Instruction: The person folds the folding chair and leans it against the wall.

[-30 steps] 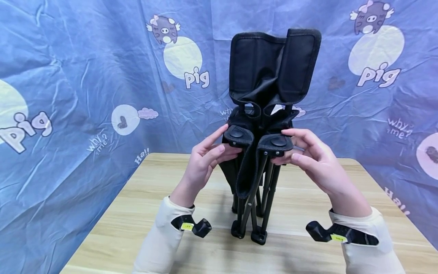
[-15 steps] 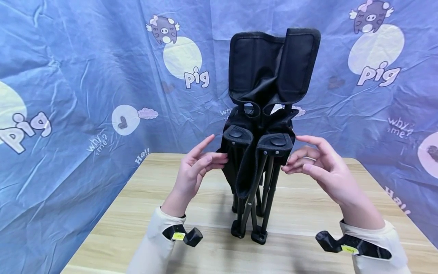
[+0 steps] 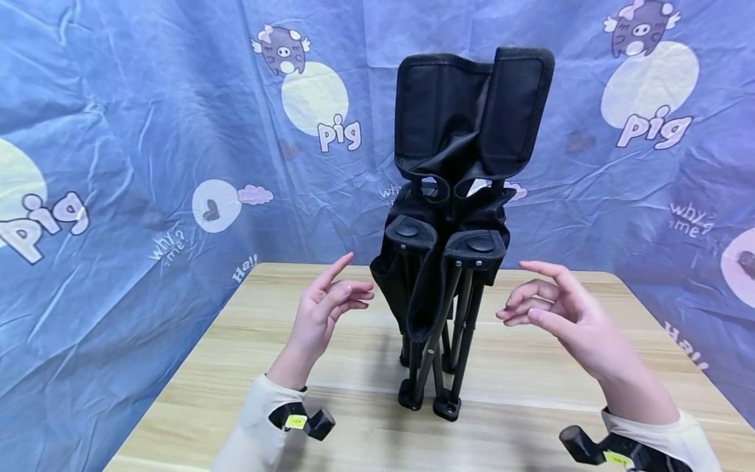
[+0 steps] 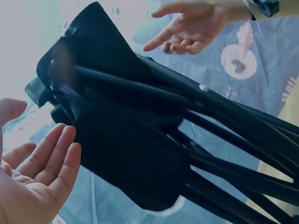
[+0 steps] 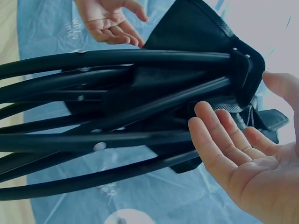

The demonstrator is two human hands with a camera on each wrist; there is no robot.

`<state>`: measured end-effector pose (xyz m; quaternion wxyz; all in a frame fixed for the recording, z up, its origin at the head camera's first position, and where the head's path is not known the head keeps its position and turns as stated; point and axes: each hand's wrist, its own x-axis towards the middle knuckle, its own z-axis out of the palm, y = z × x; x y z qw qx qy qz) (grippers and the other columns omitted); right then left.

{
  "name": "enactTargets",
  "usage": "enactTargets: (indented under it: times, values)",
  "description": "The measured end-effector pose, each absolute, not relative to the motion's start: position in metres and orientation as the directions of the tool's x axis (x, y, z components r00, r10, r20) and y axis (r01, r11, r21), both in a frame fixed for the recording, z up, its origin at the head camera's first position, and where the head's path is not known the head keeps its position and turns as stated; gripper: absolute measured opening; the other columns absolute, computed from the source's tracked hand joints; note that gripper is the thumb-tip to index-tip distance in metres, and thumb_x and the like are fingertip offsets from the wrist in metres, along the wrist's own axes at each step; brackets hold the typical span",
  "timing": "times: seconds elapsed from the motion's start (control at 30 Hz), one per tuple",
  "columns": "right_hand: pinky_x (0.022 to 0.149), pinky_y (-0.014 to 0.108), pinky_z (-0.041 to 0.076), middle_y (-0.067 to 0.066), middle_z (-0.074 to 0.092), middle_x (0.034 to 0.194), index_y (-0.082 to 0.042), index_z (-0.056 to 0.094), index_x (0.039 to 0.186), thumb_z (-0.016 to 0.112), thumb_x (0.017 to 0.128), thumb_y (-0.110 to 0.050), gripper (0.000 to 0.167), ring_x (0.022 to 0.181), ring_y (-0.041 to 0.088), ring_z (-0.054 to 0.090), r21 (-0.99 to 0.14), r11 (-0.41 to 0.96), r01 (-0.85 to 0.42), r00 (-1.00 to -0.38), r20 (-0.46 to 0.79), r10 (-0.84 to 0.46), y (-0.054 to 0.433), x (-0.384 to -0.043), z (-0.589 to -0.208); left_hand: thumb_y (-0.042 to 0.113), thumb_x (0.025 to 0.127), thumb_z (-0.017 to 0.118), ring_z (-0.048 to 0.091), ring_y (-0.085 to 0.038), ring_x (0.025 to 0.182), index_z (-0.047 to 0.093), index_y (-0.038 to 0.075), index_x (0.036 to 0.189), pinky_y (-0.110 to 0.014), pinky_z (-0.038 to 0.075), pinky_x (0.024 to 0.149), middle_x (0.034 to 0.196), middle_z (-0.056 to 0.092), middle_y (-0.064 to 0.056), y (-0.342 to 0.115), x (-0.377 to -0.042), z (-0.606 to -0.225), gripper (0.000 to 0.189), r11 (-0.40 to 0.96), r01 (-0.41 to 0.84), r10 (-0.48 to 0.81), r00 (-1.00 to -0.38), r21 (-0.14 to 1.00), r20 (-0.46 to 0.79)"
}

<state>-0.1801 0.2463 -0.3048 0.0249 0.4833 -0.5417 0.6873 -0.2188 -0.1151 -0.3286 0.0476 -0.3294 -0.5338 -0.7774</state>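
The black chair point(image 3: 426, 282) stands on the desk point(image 3: 330, 419), seemingly folded already, with left hand point(image 3: 318, 318) and right hand point(image 3: 569, 314) beside it, each grip loosely spread, empty.

Free room either side of the black folding chair point(image 3: 449, 211), an upright barrier between left grip point(image 3: 318, 314) and right grip point(image 3: 566, 311).

The folding cloth-and-tube chair point(image 3: 427, 288) is black with silvery round rivets point(image 3: 457, 263); the wood-look surface point(image 3: 236, 347) is pale tan, streaked with grain. At twelve o'clock, the blue cloth backdrop point(image 3: 330, 216) carries grey pigs point(image 3: 280, 52), pale yellow discs point(image 3: 314, 97) and white "pig" lettering point(image 3: 339, 136). Cream sleeves point(image 3: 253, 419) at eight and four o'clock bear black straps point(image 3: 280, 415) with yellow labels point(image 3: 296, 421).
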Motion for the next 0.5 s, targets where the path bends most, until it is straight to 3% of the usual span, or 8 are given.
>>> enactTargets:
  times: [0.2, 0.5]
  values:
    - [0.089, 0.037, 0.058, 0.014, 0.064, 0.113, 0.000, 0.027, 0.152, 0.030, 0.094, 0.026, 0.063, 0.103, 0.027, 0.069, -0.787, -0.303, -0.538, -0.616, 0.612, -0.495, 0.253, -0.174, -0.320, 0.006, 0.100, 0.051, 0.071, -0.016, 0.093, 0.039, 0.000, 0.150, -0.031, 0.060, 0.078, 0.102, 0.075, -0.001, -0.122, -0.219, -0.345, 0.052, -0.391, 0.391, 0.261, -0.821, 0.833, 0.507]
    - [0.087, 0.037, 0.058, 0.013, 0.064, 0.112, -0.007, 0.030, 0.151, 0.032, 0.096, 0.024, 0.064, 0.102, 0.030, 0.069, -0.852, -0.287, -0.438, -0.688, 0.523, -0.503, 0.262, -0.174, -0.357, 0.006, 0.101, 0.049, 0.071, -0.014, 0.090, 0.026, -0.009, 0.151, -0.029, 0.060, 0.077, 0.099, 0.075, 0.002, -0.125, -0.223, -0.376, 0.057, -0.326, 0.261, 0.255, -0.901, 0.908, 0.351]
